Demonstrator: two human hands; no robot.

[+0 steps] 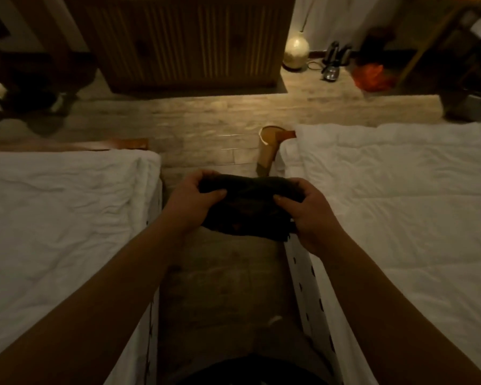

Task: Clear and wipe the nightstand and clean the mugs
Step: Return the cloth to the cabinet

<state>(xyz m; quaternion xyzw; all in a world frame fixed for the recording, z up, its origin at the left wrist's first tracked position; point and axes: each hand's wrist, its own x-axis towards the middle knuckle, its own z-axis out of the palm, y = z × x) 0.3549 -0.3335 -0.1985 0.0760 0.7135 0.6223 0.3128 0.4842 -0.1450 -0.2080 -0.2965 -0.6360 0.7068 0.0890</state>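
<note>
Cloth: dark cloth (247,209) bunched, held above the floor (206,129) between two white beds (53,218)
Left grip: left hand (189,201) curled round cloth's left end
Right grip: right hand (308,215) pinching its right end

No legible text, labels or numbers anywhere, perhaps owing to the dim, blurred view.

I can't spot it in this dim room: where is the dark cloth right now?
The dark cloth is at the centre of the head view, held between the left hand and right hand, above the floor between two white beds.
</note>
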